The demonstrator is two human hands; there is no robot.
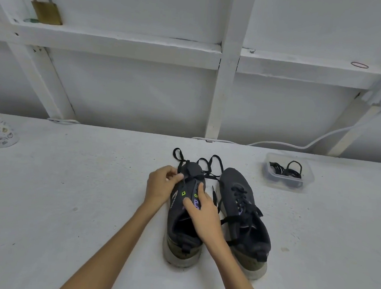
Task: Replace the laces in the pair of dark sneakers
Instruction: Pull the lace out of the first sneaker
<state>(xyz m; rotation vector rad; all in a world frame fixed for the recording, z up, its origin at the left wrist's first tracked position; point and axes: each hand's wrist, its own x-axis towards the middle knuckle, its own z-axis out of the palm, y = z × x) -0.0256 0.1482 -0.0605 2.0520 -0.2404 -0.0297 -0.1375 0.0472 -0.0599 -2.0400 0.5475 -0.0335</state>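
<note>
Now | I see left hand [161, 184] pinching lace [213, 194] at left sneaker [184, 226] | right hand [204, 214], fingers straight, pressing same sneaker

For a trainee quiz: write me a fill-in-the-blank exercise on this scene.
The left hand pinches a lace on the ____-hand sneaker, which the right hand steadies. The clear container holds coiled black ____. On the ledge stands a brass ____.
Missing: left; laces; padlock.
</note>
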